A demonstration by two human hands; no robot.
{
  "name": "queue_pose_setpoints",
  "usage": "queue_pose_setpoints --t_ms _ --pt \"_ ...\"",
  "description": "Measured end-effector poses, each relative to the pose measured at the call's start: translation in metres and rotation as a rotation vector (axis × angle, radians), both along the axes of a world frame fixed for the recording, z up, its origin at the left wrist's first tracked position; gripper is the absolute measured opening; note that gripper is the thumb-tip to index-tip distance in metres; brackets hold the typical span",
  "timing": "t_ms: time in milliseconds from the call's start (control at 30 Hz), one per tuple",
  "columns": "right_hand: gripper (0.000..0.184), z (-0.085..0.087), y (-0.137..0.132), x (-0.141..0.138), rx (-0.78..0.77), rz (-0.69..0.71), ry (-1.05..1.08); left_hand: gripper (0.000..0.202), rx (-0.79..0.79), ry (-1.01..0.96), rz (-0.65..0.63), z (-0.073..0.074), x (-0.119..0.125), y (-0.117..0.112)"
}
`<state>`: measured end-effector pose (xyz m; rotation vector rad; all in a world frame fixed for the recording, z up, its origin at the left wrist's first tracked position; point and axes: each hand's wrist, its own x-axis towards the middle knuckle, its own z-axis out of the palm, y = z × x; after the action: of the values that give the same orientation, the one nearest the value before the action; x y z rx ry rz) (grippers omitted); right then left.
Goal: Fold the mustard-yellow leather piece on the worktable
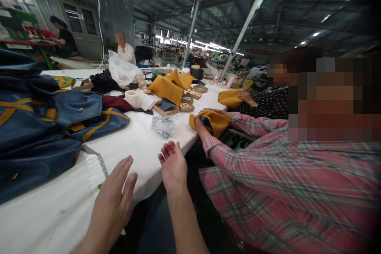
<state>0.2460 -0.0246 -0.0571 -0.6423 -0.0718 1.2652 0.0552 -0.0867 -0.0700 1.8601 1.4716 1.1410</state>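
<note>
My left hand [114, 194] hangs over the near edge of the white table [139, 143], fingers stretched out together, holding nothing. My right hand [172, 164] is raised just past the table edge, palm up, fingers slightly curled and apart, empty. A clear ruler-like strip [94, 168] lies on the table just left of my left hand. A small silvery bag of parts [163, 127] lies beyond my right hand.
Navy bags with yellow straps [44, 127] are piled at the left. A person in a plaid shirt [282, 182] sits close on my right, holding a yellow piece [216, 121]. Yellow pieces [168, 87], small boxes [187, 106], a tape roll [132, 98] lie farther along. Other people work beyond.
</note>
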Motion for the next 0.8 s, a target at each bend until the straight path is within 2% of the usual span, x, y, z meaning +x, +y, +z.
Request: queue_pose_setpoints --t_ms 100,167,233,333,367,400,467,500,533,567,633,667,700,733,800 --pt "0.024 0.0 0.002 0.005 -0.049 -0.016 0.1 0.05 0.084 -0.036 -0.159 0.013 0.005 -0.013" --pt "0.024 -0.002 0.004 0.004 -0.042 -0.014 0.123 0.042 0.071 -0.062 -0.241 0.014 0.013 -0.021" --pt "0.025 -0.004 0.004 0.002 -0.024 -0.01 0.127 0.042 0.07 -0.062 -0.224 0.006 0.02 -0.023" --pt "0.025 -0.004 0.003 0.003 -0.006 0.015 0.158 0.063 0.076 0.023 -0.084 -0.013 0.015 -0.025" --pt "0.025 -0.003 0.002 0.005 -0.007 0.015 0.165 0.067 0.055 0.044 -0.094 -0.018 0.009 -0.029" --pt "0.025 -0.003 0.001 0.008 -0.013 0.01 0.16 0.064 0.013 0.057 -0.176 -0.022 0.001 -0.034" --pt "0.025 -0.004 0.0 0.014 -0.024 -0.008 0.122 0.038 -0.064 0.05 -0.4 -0.024 -0.021 -0.048" --pt "0.026 -0.006 -0.001 0.018 -0.016 -0.011 0.104 0.027 -0.081 0.043 -0.442 -0.022 -0.033 -0.055" --pt "0.028 -0.008 -0.002 0.021 0.006 -0.005 0.102 0.022 -0.085 0.038 -0.393 -0.019 -0.046 -0.06" --pt "0.031 -0.01 -0.003 0.024 0.035 0.011 0.121 0.022 -0.092 0.027 -0.262 -0.015 -0.058 -0.063" --pt "0.036 -0.013 -0.005 0.025 0.099 0.052 0.209 0.033 -0.164 -0.058 0.082 -0.006 -0.078 -0.061" --pt "0.038 -0.015 -0.006 0.023 0.121 0.078 0.259 0.04 -0.229 -0.118 0.192 -0.003 -0.085 -0.057" --pt "0.04 -0.016 -0.006 0.021 0.129 0.104 0.301 0.047 -0.287 -0.178 0.247 -0.001 -0.088 -0.052" --pt "0.041 -0.017 -0.005 0.017 0.13 0.126 0.334 0.051 -0.325 -0.23 0.249 0.0 -0.088 -0.047" --pt "0.044 -0.018 -0.003 0.008 0.124 0.157 0.384 0.056 -0.355 -0.313 0.147 0.0 -0.077 -0.039"
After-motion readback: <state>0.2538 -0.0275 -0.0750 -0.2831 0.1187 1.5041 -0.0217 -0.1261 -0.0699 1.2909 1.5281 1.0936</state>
